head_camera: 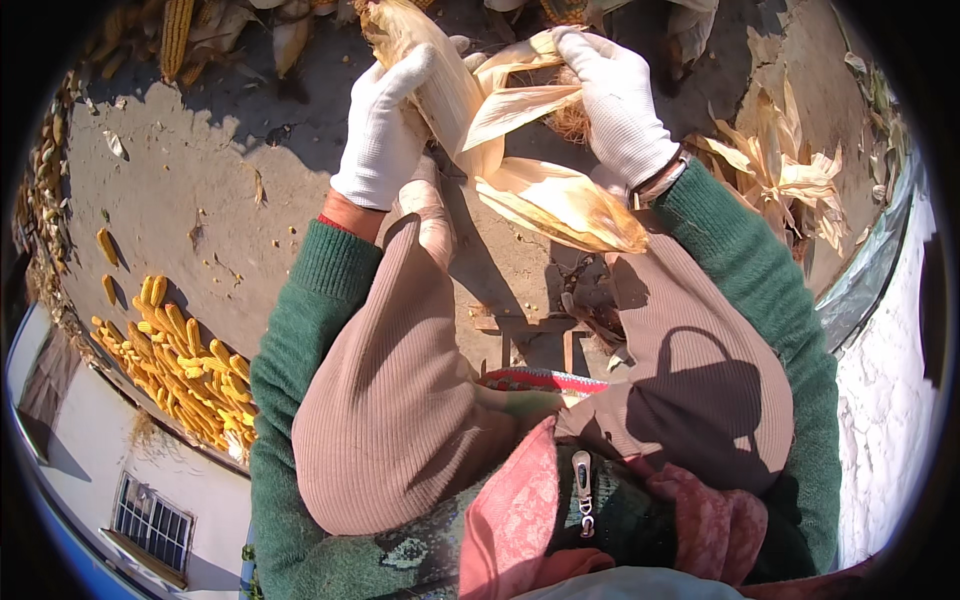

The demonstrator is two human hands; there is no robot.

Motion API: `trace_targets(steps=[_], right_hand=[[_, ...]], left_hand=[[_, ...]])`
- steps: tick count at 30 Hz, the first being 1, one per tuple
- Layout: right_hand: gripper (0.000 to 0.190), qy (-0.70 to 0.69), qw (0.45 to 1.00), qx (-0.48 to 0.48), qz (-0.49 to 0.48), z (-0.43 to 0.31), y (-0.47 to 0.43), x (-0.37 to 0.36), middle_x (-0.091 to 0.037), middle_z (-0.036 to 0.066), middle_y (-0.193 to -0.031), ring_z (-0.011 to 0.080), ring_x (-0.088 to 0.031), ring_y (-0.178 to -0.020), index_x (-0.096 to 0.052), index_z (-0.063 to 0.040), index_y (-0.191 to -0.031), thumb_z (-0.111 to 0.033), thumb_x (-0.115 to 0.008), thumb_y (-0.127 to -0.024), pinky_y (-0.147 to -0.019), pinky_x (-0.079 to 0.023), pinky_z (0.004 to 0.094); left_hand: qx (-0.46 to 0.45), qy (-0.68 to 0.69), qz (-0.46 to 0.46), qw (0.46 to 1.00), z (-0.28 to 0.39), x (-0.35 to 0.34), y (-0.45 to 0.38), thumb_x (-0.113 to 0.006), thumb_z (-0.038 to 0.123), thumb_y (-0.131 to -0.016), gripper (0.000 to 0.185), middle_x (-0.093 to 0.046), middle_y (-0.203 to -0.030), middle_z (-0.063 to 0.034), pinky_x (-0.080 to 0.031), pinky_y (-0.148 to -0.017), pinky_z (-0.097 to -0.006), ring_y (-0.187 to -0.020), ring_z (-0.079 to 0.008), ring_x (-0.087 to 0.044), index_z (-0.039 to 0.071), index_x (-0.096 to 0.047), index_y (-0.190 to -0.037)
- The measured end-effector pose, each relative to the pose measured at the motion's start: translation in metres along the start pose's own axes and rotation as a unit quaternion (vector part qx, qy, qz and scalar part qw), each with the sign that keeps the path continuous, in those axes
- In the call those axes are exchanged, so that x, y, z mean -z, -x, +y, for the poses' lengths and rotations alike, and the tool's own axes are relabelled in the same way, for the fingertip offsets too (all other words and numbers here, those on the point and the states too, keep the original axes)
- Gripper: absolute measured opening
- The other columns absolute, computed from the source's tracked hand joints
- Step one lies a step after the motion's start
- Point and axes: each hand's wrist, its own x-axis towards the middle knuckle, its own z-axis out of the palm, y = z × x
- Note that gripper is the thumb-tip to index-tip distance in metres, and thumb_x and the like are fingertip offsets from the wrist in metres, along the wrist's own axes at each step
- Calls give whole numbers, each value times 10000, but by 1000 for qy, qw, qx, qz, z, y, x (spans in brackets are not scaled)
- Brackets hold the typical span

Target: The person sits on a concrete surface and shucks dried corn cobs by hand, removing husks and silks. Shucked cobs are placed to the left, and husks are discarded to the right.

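My left hand (391, 120), in a white knit glove, grips a corn husk (442, 90) near its stem end, up at the top middle. Any cob inside is hidden by the pale leaves. With its fingertips, my right hand (611, 101), gloved the same way, pinches a husk leaf pulled out to the right. Brown corn silk (571, 116) hangs beside the right palm. Between and below both hands a broad loose husk leaf (562, 202) spreads out, its tip over the right knee.
Husked yellow cobs (187, 360) lie heaped at lower left. More corn and husks (289, 37) line the top edge. Dry husks (787, 172) sit on the concrete ground (165, 187) at right. A low wooden frame (532, 325) stands between the legs.
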Motion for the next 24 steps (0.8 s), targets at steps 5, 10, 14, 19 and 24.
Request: trace_targets(steps=[5,10,14,19,24], right_hand=[[320,82,985,-3,152,24,-30,71,-732,74,-987,142,-704,-836,-723,-18,-1197,-291,-656,-1045,-724,-595,279],[339,144,962,-83,219,17,-40,96,-680,29,-875,86,-625,-673,-725,-30,-1163,-339,-647,-1049,-583,-535,245],[344,119,963,-95,224,1,-28,70,-641,-26,-864,55,-526,-619,-731,-51,-1177,-357,-649,-1045,-534,-462,217],[298,-80,972,-98,198,25,-31,86,-676,55,-873,142,-606,-725,-749,-31,-1049,-319,-679,-1020,-662,-547,321],[356,-50,989,43,134,24,-48,116,-715,94,-1178,146,-674,-1032,-663,4,-1271,-284,-599,-1071,-936,-539,273]], left_hand=[[-124,26,49,991,1,40,-9,-686,258,-1016,453,-633,-1278,-160,-514,-1089,-448,-1204,-256,-623,-44,-555,-1325],[-127,72,53,988,18,56,-8,-663,343,-1024,579,-549,-1456,-220,-392,-1211,-501,-1377,-315,-518,-28,-477,-1429],[-119,193,30,973,24,59,-5,-642,350,-1026,595,-519,-1483,-235,-300,-1251,-549,-1416,-389,-460,-26,-462,-1450],[-131,242,-31,961,52,67,-2,-663,381,-971,637,-580,-1387,-221,-329,-1222,-561,-1367,-410,-498,-20,-498,-1437],[-178,154,-28,971,59,100,-10,-668,674,-896,731,-642,-1067,-102,-485,-1054,-512,-1095,-315,-620,45,-564,-1252]])
